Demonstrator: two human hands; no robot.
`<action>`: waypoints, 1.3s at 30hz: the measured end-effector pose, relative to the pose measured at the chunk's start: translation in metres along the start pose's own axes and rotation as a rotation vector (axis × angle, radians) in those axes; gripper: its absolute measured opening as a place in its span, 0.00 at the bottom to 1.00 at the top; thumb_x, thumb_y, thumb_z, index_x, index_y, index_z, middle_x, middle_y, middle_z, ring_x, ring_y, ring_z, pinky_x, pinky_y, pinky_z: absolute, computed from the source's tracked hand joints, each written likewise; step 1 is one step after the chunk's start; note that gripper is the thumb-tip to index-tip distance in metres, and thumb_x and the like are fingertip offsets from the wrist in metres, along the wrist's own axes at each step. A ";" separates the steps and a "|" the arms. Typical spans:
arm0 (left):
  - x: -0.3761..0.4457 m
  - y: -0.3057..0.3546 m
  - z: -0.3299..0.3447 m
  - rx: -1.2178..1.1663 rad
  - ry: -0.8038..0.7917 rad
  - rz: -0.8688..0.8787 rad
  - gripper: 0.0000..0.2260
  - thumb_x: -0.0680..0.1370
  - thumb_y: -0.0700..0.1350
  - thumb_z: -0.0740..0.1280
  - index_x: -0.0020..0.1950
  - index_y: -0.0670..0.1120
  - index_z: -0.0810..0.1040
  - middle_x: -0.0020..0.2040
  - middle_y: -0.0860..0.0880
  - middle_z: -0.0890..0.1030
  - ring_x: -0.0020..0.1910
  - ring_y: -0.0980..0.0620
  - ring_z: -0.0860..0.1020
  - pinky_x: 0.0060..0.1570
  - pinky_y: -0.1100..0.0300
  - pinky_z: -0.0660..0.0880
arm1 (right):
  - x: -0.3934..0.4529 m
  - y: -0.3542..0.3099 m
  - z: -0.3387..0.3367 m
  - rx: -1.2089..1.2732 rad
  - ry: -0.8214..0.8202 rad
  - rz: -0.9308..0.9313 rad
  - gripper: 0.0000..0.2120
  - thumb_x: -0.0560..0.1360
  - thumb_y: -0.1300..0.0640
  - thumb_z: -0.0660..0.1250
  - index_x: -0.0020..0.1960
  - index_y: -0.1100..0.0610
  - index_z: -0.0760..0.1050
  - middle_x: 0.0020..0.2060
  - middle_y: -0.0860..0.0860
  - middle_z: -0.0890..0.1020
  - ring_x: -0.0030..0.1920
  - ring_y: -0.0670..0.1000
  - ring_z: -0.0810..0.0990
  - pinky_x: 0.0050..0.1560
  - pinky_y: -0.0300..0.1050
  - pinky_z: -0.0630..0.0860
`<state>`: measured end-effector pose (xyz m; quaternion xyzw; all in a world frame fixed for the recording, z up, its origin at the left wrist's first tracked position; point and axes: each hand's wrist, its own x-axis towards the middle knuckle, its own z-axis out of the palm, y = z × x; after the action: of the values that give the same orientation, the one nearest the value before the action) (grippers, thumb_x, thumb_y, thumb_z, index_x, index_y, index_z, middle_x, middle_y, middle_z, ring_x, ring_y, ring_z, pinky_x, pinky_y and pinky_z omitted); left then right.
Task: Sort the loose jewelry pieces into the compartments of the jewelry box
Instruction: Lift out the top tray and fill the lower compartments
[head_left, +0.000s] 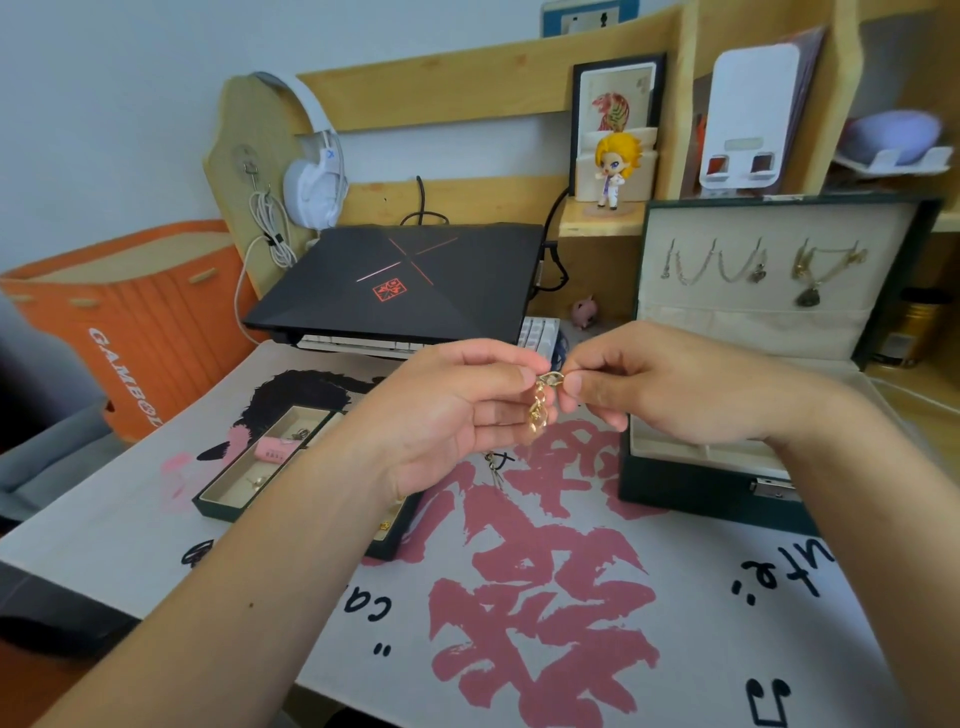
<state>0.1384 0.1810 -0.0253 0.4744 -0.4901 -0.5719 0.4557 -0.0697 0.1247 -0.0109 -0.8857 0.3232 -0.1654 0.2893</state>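
Both hands are raised together above the middle of the desk, meeting over a gold chain (540, 402). The left hand (457, 421) pinches the chain between thumb and curled fingers, and the right hand (670, 387) pinches its upper end, where a clasp-like oval link shows between the two thumbs. The chain is made of chunky, shiny gold links; a short length hangs bunched below the left fingertips, held in the air and touching nothing beneath.

To the right stands the jewelry box (691, 488), dark green outside with a pale cream lining. Its lid (779, 270) is propped upright at the far side, and several thin necklaces (717, 265) hang in loops on its inner face, silver ones to the left, gold ones with dark pendants to the right. The near compartments are partly hidden behind the right wrist.

On the left lies a separate tray (249, 467) with the same green rim and cream lining, split into compartments; a pink piece (275, 448) lies in it, with a few small items too small to identify. The left forearm covers its right part. Just below the hands, a small dark object (496, 465) rests on the printed desk mat (545, 597), which bears large pink characters.

Farther away sits a closed black laptop (400, 278), white headphones (317, 182) hang on a wooden shelf, and a blond figurine (615, 169) stands on a ledge.
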 end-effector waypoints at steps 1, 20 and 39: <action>-0.001 -0.001 0.000 -0.009 -0.005 0.006 0.09 0.80 0.35 0.68 0.60 0.39 0.83 0.51 0.38 0.87 0.51 0.42 0.87 0.59 0.47 0.81 | 0.000 0.000 0.000 0.001 0.003 0.004 0.16 0.83 0.51 0.60 0.41 0.50 0.79 0.30 0.50 0.78 0.32 0.48 0.74 0.38 0.47 0.72; -0.006 -0.013 0.010 -0.046 0.048 0.036 0.13 0.79 0.31 0.68 0.61 0.40 0.82 0.52 0.36 0.87 0.55 0.39 0.86 0.57 0.49 0.82 | -0.004 -0.001 -0.004 0.191 -0.095 0.031 0.14 0.84 0.55 0.60 0.44 0.53 0.82 0.28 0.52 0.75 0.40 0.65 0.79 0.49 0.51 0.81; -0.007 -0.007 0.003 0.093 -0.111 -0.005 0.07 0.82 0.39 0.68 0.55 0.39 0.83 0.46 0.41 0.84 0.46 0.43 0.84 0.56 0.45 0.82 | -0.010 0.001 -0.012 0.117 -0.098 -0.019 0.13 0.82 0.51 0.60 0.46 0.52 0.82 0.29 0.50 0.74 0.34 0.48 0.76 0.51 0.61 0.80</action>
<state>0.1357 0.1895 -0.0314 0.4638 -0.5396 -0.5750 0.4040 -0.0835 0.1261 -0.0029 -0.8774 0.2897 -0.1431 0.3546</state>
